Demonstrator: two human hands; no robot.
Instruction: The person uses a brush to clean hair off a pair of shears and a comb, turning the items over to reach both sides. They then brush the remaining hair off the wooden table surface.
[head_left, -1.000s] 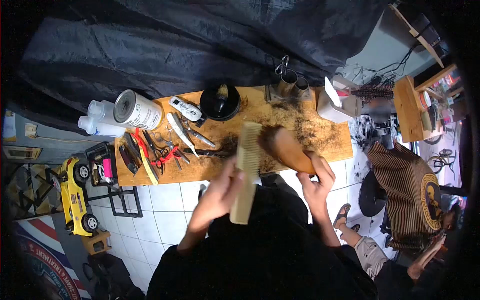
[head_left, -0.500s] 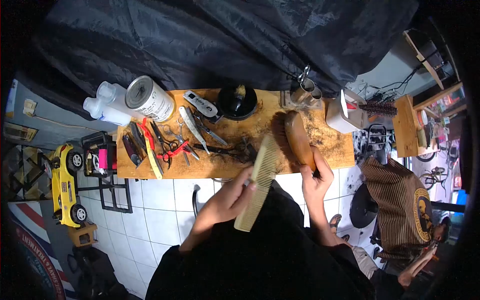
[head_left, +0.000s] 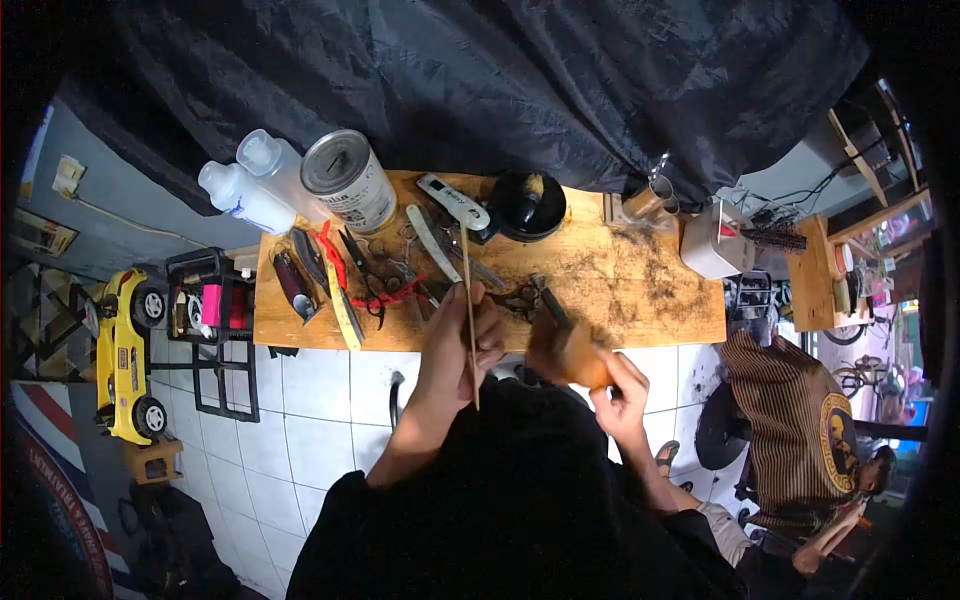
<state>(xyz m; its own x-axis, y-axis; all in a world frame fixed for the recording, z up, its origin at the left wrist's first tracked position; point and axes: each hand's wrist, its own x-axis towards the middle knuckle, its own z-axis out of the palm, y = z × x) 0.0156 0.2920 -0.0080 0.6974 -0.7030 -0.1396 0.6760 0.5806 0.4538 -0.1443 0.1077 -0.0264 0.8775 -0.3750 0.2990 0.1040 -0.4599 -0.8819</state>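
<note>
My left hand (head_left: 455, 350) is closed round a pale comb (head_left: 469, 320), now seen edge-on and nearly upright in the view, over the front edge of the wooden table (head_left: 600, 270). Just to its right, my right hand (head_left: 622, 395) grips a brown wooden brush (head_left: 578, 358) by one end; the brush is blurred by motion, its bristle side toward the comb. Whether brush and comb touch is not clear. Behind the two hands lie scissors (head_left: 370, 275), a pale straight razor (head_left: 432, 242), a white clipper (head_left: 453, 203) and scattered dark hair.
A large can (head_left: 349, 185), plastic bottles (head_left: 245, 200), a black bowl (head_left: 545, 218), metal cups (head_left: 650, 200) and a white container (head_left: 715, 240) stand along the back. A striped cape (head_left: 785, 430) and a person's arm (head_left: 830, 540) are at right.
The comb has turned from its broad face to edge-on and moved left. My right hand has brought the brush down and left, closer to the comb. The view has shifted slightly.
</note>
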